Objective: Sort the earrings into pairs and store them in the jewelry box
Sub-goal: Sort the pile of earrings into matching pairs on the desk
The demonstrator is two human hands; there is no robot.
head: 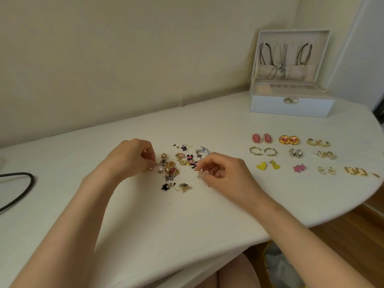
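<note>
A loose pile of mixed earrings (176, 163) lies on the white table (145, 215) between my hands. My left hand (133, 156) pinches a small gold earring (148, 169) at the pile's left edge. My right hand (218, 169) pinches another small gold earring (200, 172) at the pile's right edge. Sorted pairs lie in rows to the right: pink ovals (262, 138), round gold ones (289, 140), yellow hearts (268, 165), gold hoops (355, 171) and several more. The white jewelry box (291, 104) stands open at the back right, necklaces hanging in its lid.
A black cable (22, 188) curls at the table's left edge. The table's curved right edge drops to a wooden floor (342, 229). A yellow bin (278, 265) sits under the table near my knee. The wall runs close behind the table.
</note>
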